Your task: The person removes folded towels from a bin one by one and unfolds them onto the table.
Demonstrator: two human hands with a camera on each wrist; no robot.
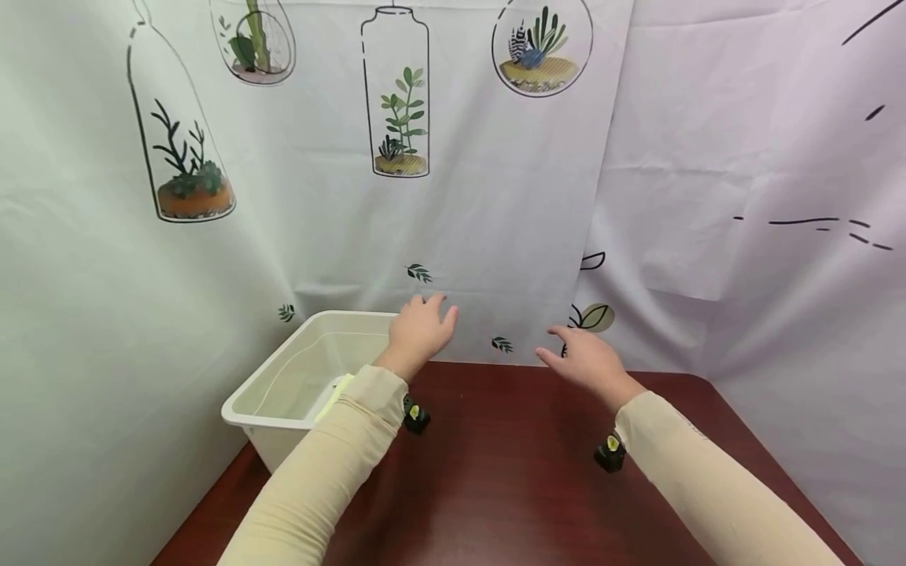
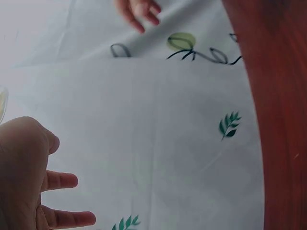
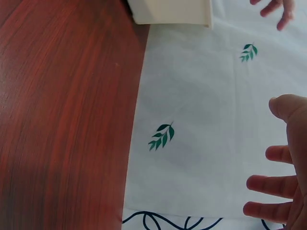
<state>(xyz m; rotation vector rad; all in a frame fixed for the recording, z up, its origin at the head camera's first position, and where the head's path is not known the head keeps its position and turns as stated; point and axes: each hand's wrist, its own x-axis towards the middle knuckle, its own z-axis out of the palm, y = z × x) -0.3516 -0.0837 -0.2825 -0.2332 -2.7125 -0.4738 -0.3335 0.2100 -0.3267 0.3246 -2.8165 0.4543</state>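
Observation:
Both hands are raised over the far part of the table, with nothing in them. In the head view my left hand (image 1: 422,330) is beside the right rim of a cream plastic bin (image 1: 272,428), its fingers relaxed. My right hand (image 1: 586,358) hovers farther right, thumb and fingers spread apart. Something pale yellow (image 1: 338,393) lies inside the bin, partly hidden by the left sleeve; its kind cannot be made out. The left wrist view has the left hand (image 2: 24,172) at its edge, and the right wrist view shows the right hand (image 3: 292,167) with fingers extended.
The dark red wooden table (image 1: 495,464) reaches back to a white curtain (image 1: 495,220) printed with plants and glass jars. Curtain also hangs along both sides. A small black camera (image 1: 416,417) is strapped to the left wrist, another black camera (image 1: 610,453) to the right.

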